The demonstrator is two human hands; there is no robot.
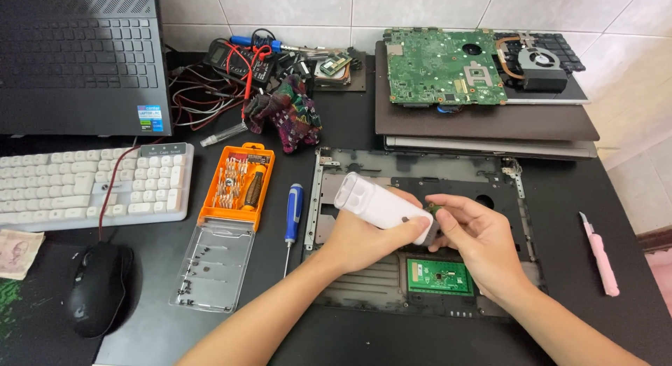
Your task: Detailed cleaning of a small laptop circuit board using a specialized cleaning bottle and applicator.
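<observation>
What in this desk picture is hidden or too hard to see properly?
Head view, the only one:
- Tip of the white electric screwdriver: covered by the right hand and left hand.
- The small piece pinched at the right fingertips: too small to identify.
- Laptop case middle: blocked by both hands.
- Black laptop: cut off by the top and left edges.
- Bits in the orange bit set: too small to tell apart.

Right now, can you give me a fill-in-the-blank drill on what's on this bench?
1. The left hand holds a ____ plastic cylindrical tool.
2. The blue-handled screwdriver lies just right of the ____ bit case.
3. The pink craft knife lies ____ of the grey laptop chassis.
4. The right hand pinches the tool's ____.

Missing: white; orange; right; tip
</observation>
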